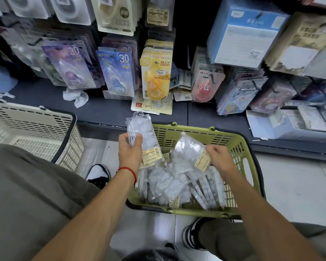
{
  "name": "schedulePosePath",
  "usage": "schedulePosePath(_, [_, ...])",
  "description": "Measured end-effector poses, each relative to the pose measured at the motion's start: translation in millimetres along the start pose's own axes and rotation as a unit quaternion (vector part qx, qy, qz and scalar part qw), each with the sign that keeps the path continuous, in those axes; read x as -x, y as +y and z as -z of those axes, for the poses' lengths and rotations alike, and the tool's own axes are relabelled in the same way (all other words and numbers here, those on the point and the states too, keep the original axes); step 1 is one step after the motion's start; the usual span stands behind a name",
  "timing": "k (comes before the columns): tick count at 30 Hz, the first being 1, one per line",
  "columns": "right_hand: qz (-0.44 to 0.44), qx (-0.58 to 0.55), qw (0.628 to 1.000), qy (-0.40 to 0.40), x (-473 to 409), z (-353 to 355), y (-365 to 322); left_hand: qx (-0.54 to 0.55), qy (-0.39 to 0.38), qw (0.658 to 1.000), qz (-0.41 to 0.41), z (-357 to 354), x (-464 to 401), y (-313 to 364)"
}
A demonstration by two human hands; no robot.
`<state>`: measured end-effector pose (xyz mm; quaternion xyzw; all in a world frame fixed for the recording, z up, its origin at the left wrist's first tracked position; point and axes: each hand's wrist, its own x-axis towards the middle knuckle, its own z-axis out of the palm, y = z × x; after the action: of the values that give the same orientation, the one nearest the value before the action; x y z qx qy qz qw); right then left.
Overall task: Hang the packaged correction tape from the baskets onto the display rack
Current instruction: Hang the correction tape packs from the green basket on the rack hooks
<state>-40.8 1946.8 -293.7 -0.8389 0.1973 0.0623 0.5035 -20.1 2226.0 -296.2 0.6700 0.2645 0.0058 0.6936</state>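
Shop floor tiles and a dark low shelf (pixel 45 102) frame the spot where we crouch, with the green basket (pixel 239 147) set on the floor just in front of that shelf. Behind the basket rises the rack (pixel 120 53), its hooks already crowded with carded correction tapes.

Our left hand (pixel 129 151) is above the basket's left rim, fingers (pixel 137 141) curled round a clear pack (pixel 141 132) that stands nearly upright. Our right hand (pixel 217 157) is over the basket's middle, pinching a second pack (pixel 186 149) by its labelled end, so that it tilts up out of the heap (pixel 173 185) of packs lying in the basket. A white basket (pixel 36 129) stands to the green one's left.

We judge the main risk to be the slick film: a pinch at one end could let the second pack slide back into the basket. With both hands full, threading a hang hole onto a crowded hook would be awkward, and a nudge could knock down hanging packs. Blur hides the hang holes, so we may have a pack the wrong way up.
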Motion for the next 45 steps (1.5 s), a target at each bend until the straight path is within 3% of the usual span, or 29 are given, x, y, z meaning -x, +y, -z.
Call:
schedulePosePath(3, [-0.066,-0.237,0.969,-0.038,-2,12,-9,-0.022,-0.027,0.999,0.015,-8,6,-6])
schedulePosePath(6, [-0.079,-0.331,0.931,-0.134,6,-7,-26,0.042,-0.065,0.993,0.091,-18,19,-10])
schedulePosePath(8, [-0.054,-0.268,0.947,-0.169,12,-32,-33,0.105,-0.089,0.979,0.148,-21,28,-12])
schedulePosePath(12, [0.017,-0.094,0.989,-0.114,19,-65,-40,0.150,-0.105,0.969,0.166,-17,31,-14])
schedulePosePath(15, [0.053,-0.021,0.989,-0.137,16,-69,-39,0.112,-0.101,0.979,0.135,-13,27,-19])
schedulePosePath(17, [0.074,0.037,0.993,-0.087,9,-69,-30,0.076,-0.077,0.987,0.119,-9,23,-22])
schedulePosePath(19, [0.109,0.212,0.968,-0.075,2,-67,-14,0.072,-0.058,0.989,0.112,-4,17,-26])
schedulePosePath(21, [0.086,0.393,0.898,-0.179,-2,-67,10,0.077,-0.054,0.990,0.106,0,13,-28])
schedulePosePath(23, [0.068,0.445,0.866,-0.217,-4,-69,28,0.080,-0.062,0.990,0.103,1,11,-30])
schedulePosePath(25, [0.096,0.446,0.867,-0.201,-8,-67,36,0.078,-0.068,0.990,0.099,2,9,-31])
schedulePosePath(29, [0.091,0.249,0.956,-0.129,-10,-48,26,0.075,-0.070,0.990,0.093,2,7,-30])
schedulePosePath(33, [0.078,0.013,0.994,0.080,-11,-22,-1,0.072,-0.055,0.992,0.091,-3,6,-30])
schedulePosePath(35, [0.003,-0.177,0.977,0.122,-13,-14,-17,0.069,-0.055,0.992,0.091,-6,7,-28])
schedulePosePath(38, [-0.044,-0.403,0.913,0.048,-6,-10,-43,0.088,-0.065,0.990,0.085,-12,12,-22])
schedulePosePath(41, [-0.006,-0.425,0.904,-0.044,6,-18,-66,0.134,-0.072,0.986,0.064,-18,19,-7])
schedulePosePath(45, [0.064,-0.228,0.966,-0.103,13,-35,-87,0.172,-0.085,0.981,0.014,-20,22,24])
